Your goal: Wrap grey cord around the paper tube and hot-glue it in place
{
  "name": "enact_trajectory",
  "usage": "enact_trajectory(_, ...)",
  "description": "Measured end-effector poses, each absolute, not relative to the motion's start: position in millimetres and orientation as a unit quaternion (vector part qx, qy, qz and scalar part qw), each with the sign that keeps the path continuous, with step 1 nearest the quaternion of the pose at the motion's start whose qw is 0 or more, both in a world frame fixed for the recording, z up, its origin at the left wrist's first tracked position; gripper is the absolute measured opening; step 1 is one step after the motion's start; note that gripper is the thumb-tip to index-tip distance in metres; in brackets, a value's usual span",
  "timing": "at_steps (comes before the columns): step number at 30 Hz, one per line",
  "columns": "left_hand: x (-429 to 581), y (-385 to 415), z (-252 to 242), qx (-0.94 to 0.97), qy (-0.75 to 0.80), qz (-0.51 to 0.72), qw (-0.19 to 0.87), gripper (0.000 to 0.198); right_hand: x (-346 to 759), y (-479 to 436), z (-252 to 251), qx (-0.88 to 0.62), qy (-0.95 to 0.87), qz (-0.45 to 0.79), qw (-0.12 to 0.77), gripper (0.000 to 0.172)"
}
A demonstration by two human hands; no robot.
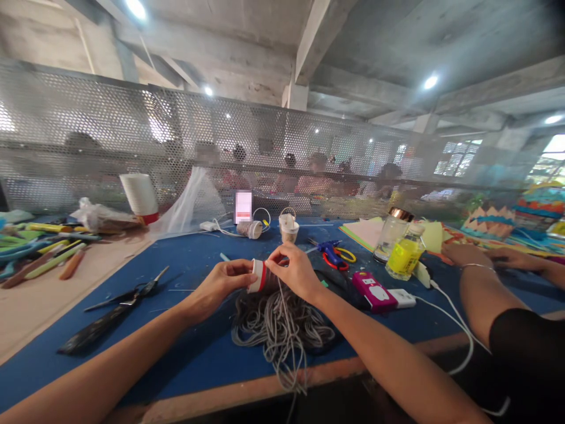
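A paper cup (255,281) lies on its side above the table, its white rim and red band showing and brownish cord wound round the rest. My left hand (224,281) is closed on the rim end. On the wound part, my right hand (295,272) pinches a strand of cord against the cup. That strand runs down to a loose heap of grey cord (285,330) at the table's front edge. Behind my hands stand a cord-wrapped cup (289,227) with a handle and, lying over, another wrapped cup (250,229).
Black scissors (132,297) lie left on the blue table mat (176,365). Stacked paper cups (139,197) stand back left. A hot glue gun (329,250), a purple power bank (374,291), a yellow bottle (405,256) and a glass jar (392,232) sit right. A co-worker's arm (479,277) is farther right.
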State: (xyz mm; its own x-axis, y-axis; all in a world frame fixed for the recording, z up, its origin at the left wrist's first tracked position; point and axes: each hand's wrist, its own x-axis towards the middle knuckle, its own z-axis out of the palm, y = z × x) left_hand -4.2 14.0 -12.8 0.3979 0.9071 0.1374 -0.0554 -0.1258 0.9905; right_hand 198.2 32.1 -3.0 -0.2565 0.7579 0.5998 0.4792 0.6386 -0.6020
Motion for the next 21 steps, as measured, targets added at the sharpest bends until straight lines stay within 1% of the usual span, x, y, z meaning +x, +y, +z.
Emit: enact_trajectory(21, -0.8, 9.8, -6.9, 0.617, 0.358, 0.433, 0.552, 0.030, 198.7, 30.4, -2.6, -0.402, -0.778, 0.150, 0.459, 0.010)
